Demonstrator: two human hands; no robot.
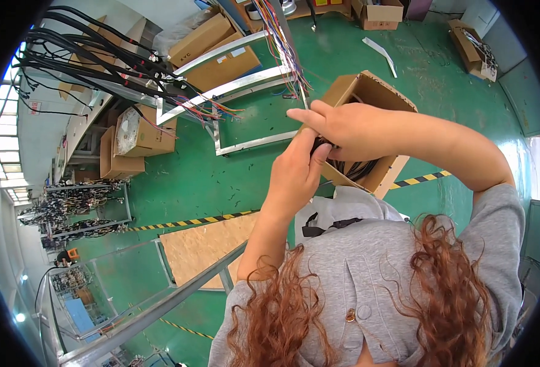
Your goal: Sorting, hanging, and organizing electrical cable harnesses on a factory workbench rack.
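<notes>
My left hand point(292, 168) and my right hand point(352, 129) meet at chest height, above the near-left edge of an open cardboard box point(398, 98). Between them a small dark piece point(318, 144) shows, mostly covered by the fingers, so its kind cannot be made out. The left thumb presses up against it, while the fingers of that hand are bent around it. My right hand pinches from the other side, with its index finger pointing out to the left. Inside the box, below my right wrist, lie coiled black cables point(358, 170).
A white metal frame point(245, 82) stands ahead to the left, with colourful loose wires point(285, 43) and bundled black cables point(92, 61) hanging over it. More cardboard boxes point(154, 137) sit by a bench. Racks of cables point(77, 208) and a wooden board point(203, 244) are at left.
</notes>
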